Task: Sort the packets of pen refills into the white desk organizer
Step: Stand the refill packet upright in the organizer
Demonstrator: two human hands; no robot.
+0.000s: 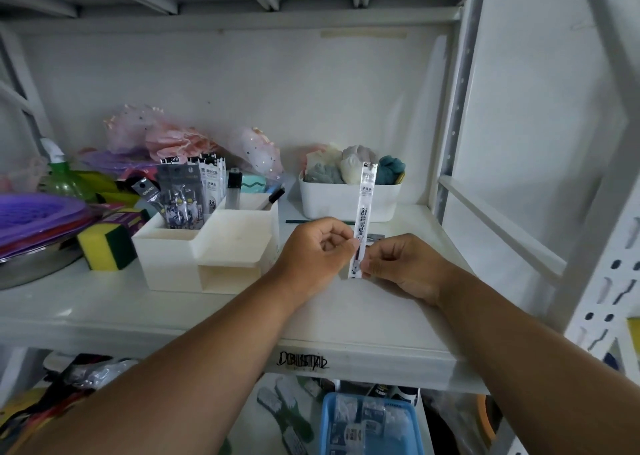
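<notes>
A long clear refill packet (365,205) with white labels stands upright above the shelf, right of the white desk organizer (207,250). My left hand (317,253) pinches its lower part from the left. My right hand (405,267) pinches its bottom end from the right. Several refill packets (194,191) stand in the organizer's rear left compartment. The organizer's front compartment holds nothing that I can see.
A white bin (346,201) of rolled cloths stands behind the packet. A yellow-green sponge (104,246), a purple item (38,219) and pink bags (166,139) crowd the shelf's left. A blue basket (370,423) sits on the shelf below. A shelf post (453,118) rises at right.
</notes>
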